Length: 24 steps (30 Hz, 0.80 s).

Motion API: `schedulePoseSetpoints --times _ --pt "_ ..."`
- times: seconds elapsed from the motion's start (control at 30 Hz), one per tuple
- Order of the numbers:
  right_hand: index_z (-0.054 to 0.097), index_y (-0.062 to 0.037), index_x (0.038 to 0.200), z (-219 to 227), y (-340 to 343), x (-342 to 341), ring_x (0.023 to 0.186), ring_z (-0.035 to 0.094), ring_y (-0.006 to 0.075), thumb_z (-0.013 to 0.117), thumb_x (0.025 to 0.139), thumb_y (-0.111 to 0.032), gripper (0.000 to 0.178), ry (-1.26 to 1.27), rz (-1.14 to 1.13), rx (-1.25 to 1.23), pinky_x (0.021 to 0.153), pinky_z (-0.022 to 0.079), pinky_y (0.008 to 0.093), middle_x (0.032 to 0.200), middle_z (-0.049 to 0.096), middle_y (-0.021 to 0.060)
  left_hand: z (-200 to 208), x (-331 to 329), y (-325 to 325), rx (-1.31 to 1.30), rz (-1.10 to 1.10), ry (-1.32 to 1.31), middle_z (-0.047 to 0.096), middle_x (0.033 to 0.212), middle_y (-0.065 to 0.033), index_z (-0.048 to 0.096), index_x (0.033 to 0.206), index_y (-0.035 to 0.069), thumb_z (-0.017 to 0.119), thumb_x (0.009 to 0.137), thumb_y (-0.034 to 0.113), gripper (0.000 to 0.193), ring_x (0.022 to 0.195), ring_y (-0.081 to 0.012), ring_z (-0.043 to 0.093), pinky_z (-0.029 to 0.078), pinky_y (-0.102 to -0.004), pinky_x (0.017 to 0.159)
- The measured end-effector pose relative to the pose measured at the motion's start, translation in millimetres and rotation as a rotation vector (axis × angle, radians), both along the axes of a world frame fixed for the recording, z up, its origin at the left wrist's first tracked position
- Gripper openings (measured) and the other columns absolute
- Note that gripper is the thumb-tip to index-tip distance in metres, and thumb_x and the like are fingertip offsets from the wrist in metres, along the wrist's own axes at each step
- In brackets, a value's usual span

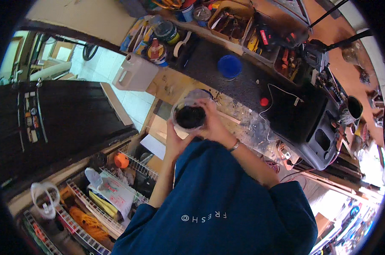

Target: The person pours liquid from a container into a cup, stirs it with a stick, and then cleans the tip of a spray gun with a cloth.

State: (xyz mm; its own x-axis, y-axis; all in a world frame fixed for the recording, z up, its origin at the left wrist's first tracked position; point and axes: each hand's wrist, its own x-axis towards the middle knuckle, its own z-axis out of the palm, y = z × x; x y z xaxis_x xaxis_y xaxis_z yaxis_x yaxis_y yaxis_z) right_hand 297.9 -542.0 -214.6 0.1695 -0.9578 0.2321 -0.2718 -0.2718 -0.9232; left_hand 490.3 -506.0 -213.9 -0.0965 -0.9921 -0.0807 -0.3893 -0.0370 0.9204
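Note:
Both hands hold a clear round plastic tub with something very dark inside, above the near edge of the workbench. My left hand wraps the tub's near left side. Around its right side curl the fingers of my right hand, with a band on that wrist. A clear, rounded piece, perhaps a lid, shows at the tub's far rim; I cannot tell whether it is attached. Beyond the hands, a round blue lid or shallow dish rests on the bench's black surface. A small red cap lies to its right.
A translucent jug stands at the bench's left end, near a tape roll and paint cans. Tool trays line the back. A white cable and large black case occupy the right. Wire baskets sit lower left.

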Motion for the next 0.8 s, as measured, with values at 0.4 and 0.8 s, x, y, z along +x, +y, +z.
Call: schedulePoseSetpoints --times 0.4,0.8 --pt "0.052 -0.0004 0.134 -68 54 14 0.118 0.056 0.0393 0.074 0.086 -0.031 0.061 0.273 -0.106 0.687 0.101 0.047 0.0444 0.127 0.055 0.0215 -132 69 -126 -0.04 -0.066 0.095 0.064 0.122 -0.0191 0.045 0.136 -0.004 0.084 0.072 0.015 0.077 0.116 -0.0263 0.062 0.048 -0.0379 0.1" --pt "0.059 -0.0011 0.121 -34 140 -18 0.098 0.066 0.0395 0.07 0.089 -0.03 0.044 0.398 -0.612 0.866 0.085 0.053 0.045 0.112 0.066 0.024 -217 67 -204 -0.004 0.007 -0.059 0.059 0.133 -0.019 0.042 0.143 0.0 0.085 0.078 0.024 0.081 0.121 -0.0292 0.058 0.043 -0.0397 0.105"
